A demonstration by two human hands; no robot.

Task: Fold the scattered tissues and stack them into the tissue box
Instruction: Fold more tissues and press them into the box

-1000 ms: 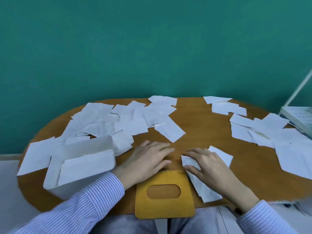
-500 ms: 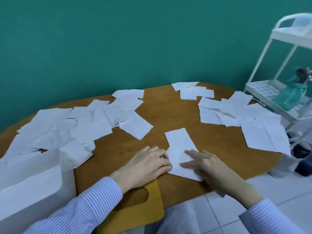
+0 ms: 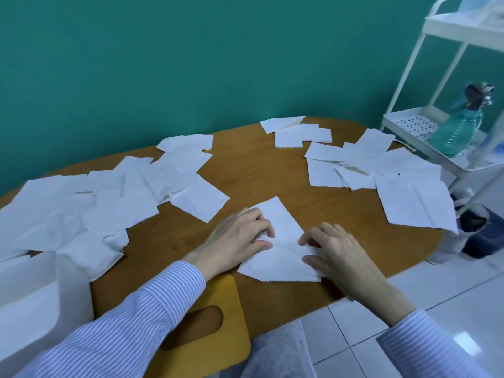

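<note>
Both hands lay on one white tissue [image 3: 283,257] near the front edge of the wooden table [image 3: 272,175]. The left hand [image 3: 237,241] pressed its left side with fingers bent; the right hand [image 3: 338,249] rested on its right side. Loose tissues [image 3: 109,197] lay scattered left and right. The white tissue box [image 3: 35,304] stood at the lower left, a yellow lid [image 3: 215,323] beside it.

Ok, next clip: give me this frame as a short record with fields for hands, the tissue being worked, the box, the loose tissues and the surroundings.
left hand: left hand rests on the tissue, fingers bent at its left edge
right hand: right hand on the tissue's right side, fingers spread
worked tissue: tissue lies on the table between both hands
box: tissue box, white, at the near left
loose tissues: left pile; right pile
lid: yellow lid overhangs the near table edge
surroundings: white cart with spray bottle
</note>
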